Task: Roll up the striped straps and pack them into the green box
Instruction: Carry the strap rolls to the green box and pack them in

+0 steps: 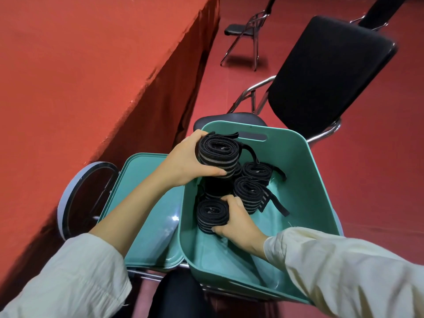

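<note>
Behind the box (300, 161) stood a black chair (325, 72), its seat edge showing just past the box's far rim; a folding chair (244, 31) stood well beyond it on the red floor (371, 191). Just left of the box lay a green lid (140, 203), and left of the lid a round white-rimmed frame (65, 198) under a red ledge (80, 70). Nothing covered the box's open top; only the person's cream sleeves (348, 262) reached over its near rim.

The straps were black with grey stripes, wound into tight rolls. The left grip (183, 161) was curled round one roll (218, 157), thumb across its stripes, holding it above the box's far left corner. The right grip (238, 221) was inside the box, fingers wrapped round a second roll (212, 214) standing on end by the left wall. Two more rolls (249, 193) stood at the box's middle, loose black ends (275, 205) trailing over the floor of the box toward its right wall
</note>
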Demonstrator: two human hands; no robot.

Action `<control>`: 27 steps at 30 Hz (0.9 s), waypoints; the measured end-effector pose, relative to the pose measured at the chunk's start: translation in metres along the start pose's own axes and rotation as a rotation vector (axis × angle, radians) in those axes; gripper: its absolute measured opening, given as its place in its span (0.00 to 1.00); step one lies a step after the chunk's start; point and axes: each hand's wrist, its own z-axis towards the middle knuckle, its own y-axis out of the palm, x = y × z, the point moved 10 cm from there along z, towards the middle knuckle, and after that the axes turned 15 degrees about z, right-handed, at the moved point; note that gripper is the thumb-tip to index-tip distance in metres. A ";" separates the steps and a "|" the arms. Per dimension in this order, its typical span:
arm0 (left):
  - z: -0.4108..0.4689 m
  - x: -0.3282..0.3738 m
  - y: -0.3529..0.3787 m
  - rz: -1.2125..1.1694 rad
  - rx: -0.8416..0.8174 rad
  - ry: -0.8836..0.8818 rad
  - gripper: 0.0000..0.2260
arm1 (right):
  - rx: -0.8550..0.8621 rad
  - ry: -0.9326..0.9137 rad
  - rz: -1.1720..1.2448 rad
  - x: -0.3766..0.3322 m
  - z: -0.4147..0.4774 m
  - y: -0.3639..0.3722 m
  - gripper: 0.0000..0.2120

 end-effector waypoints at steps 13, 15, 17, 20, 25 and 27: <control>0.001 0.007 0.005 0.052 -0.018 0.015 0.29 | -0.027 0.236 -0.097 0.006 -0.001 -0.006 0.43; 0.000 0.009 0.006 0.060 -0.020 0.018 0.29 | 0.015 0.317 -0.137 0.002 -0.006 -0.021 0.49; 0.000 0.012 0.007 0.063 -0.019 0.021 0.29 | 0.078 0.314 -0.168 -0.016 -0.013 -0.047 0.54; -0.002 0.018 0.006 0.089 -0.015 0.020 0.31 | 0.166 0.081 -0.219 -0.069 -0.025 -0.095 0.51; -0.015 0.052 0.001 0.078 0.008 0.108 0.29 | 0.104 -0.231 -0.257 -0.134 -0.049 -0.127 0.56; -0.021 0.067 0.004 0.077 -0.031 0.149 0.28 | 0.014 -0.236 -0.235 -0.140 -0.051 -0.121 0.56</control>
